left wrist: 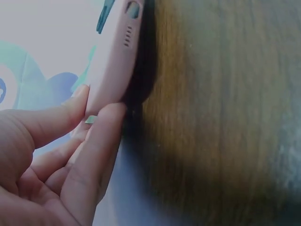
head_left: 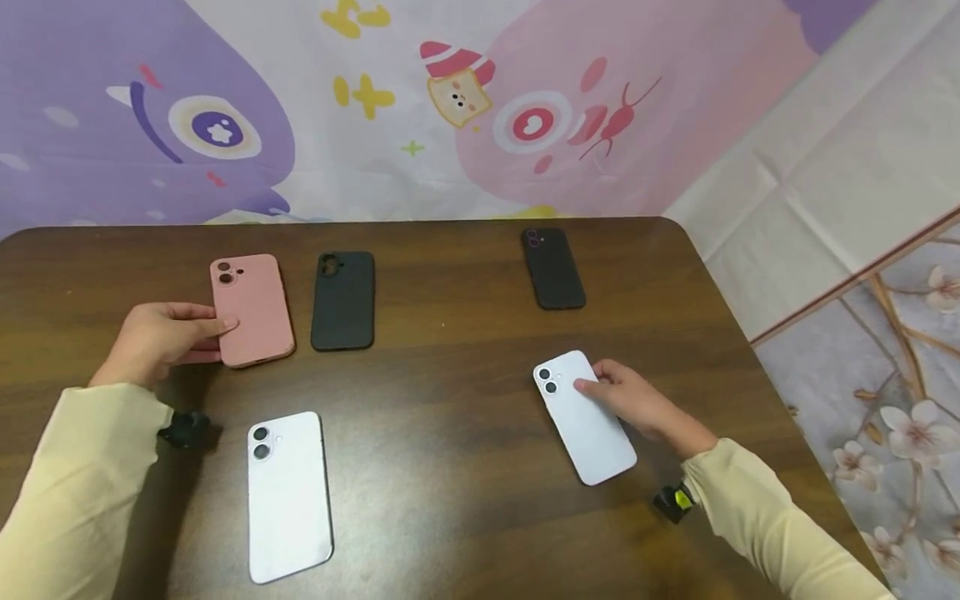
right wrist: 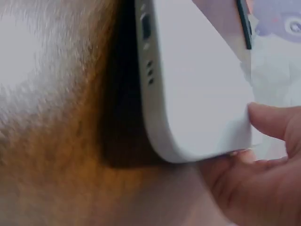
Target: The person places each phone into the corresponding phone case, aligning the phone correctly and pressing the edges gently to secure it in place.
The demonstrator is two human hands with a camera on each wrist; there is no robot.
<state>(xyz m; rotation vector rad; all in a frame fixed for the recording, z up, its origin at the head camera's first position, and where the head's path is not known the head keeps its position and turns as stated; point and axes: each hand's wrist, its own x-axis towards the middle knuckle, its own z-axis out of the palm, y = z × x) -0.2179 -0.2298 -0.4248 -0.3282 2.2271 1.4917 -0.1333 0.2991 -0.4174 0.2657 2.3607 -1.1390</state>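
On the left of the head view, my left hand pinches a pink phone case by its left edge, thumb on the back and fingers at the side. The left wrist view shows the bottom edge of the pink case, with its port cutout and speaker holes, raised off the table on the near side. On the right, my right hand holds a white phone by its right edge, thumb on its back. In the right wrist view the white phone is tilted, its lower edge above a dark shadow.
Another white phone lies camera side up at the front left. A black phone case with a camera cutout lies right of the pink case. Farther back right is a dark phone or case. A cartoon-print cloth hangs behind the wooden table.
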